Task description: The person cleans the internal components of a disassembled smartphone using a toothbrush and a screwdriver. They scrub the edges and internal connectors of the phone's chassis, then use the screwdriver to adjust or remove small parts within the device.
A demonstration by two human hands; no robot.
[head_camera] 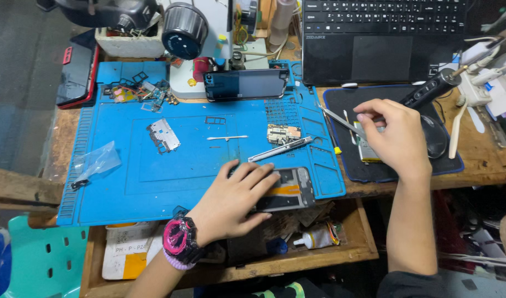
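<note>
Two bare hands are busy over a messy wooden desk (49,138). The left hand (233,201) lies flat with its fingers spread out on an opened phone (289,189). The phone sits at the near edge of a big blue mat (120,182). This hand presses down on the phone and does not wrap around it, so its grip is loose and flat. A pink and black watch (178,238) is on that wrist.

The right hand (396,138) is off to the side, above a dark mouse pad (341,105). Its grip is pinched shut on thin metal tweezers (344,122), which point up and to the left. A small flat part with a yellow edge (366,152) lies on the pad just under this hand. A black mouse (434,135) sits right beside the hand.

On the blue mat, a silver tool (280,149) lies just above the opened phone. A little circuit board (283,133) is near it. A white stick (226,137) lies in the middle of the mat, and a metal plate (163,135) is to its left. A clear plastic bag (98,160) lies at the left side. Another phone (246,84) rests at the far edge of the mat. A black laptop (382,38) stands behind the mouse pad. A small glue bottle (315,238) lies in the open drawer below.
</note>
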